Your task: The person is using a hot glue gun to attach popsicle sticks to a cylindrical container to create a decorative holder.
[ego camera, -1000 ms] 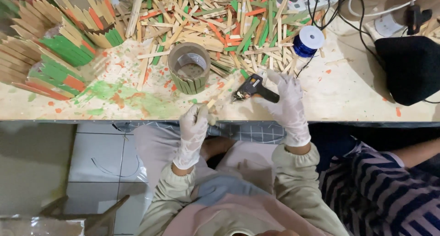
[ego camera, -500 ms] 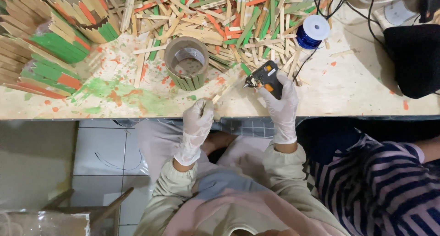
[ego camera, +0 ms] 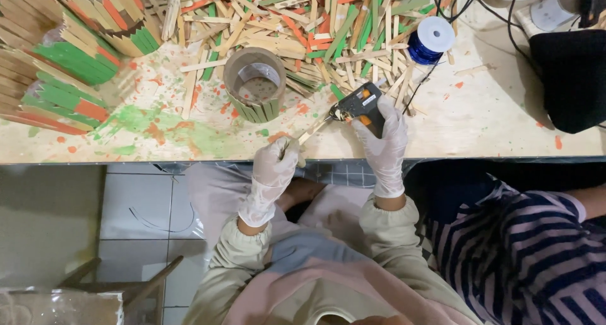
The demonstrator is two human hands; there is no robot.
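Both my hands wear white gloves. My left hand [ego camera: 273, 173] pinches one end of a plain wooden craft stick [ego camera: 314, 129] over the table's front edge. My right hand [ego camera: 384, 141] grips a black and orange glue gun [ego camera: 363, 102], whose nozzle touches the far end of that stick. A cardboard ring [ego camera: 254, 83], partly clad in green sticks, stands just behind and to the left of the stick.
A heap of plain, green and orange sticks [ego camera: 297, 22] covers the back of the paint-spattered table [ego camera: 492, 120]. Finished stick-covered pieces [ego camera: 69, 53] lie at left. A blue spool [ego camera: 430, 40], cables and a black bag [ego camera: 568, 79] sit right. A person in striped clothes [ego camera: 536, 249] is beside me.
My right hand has lifted the glue gun and brought its nozzle onto the stick's end. My left hand has stayed near the table edge, holding the stick.
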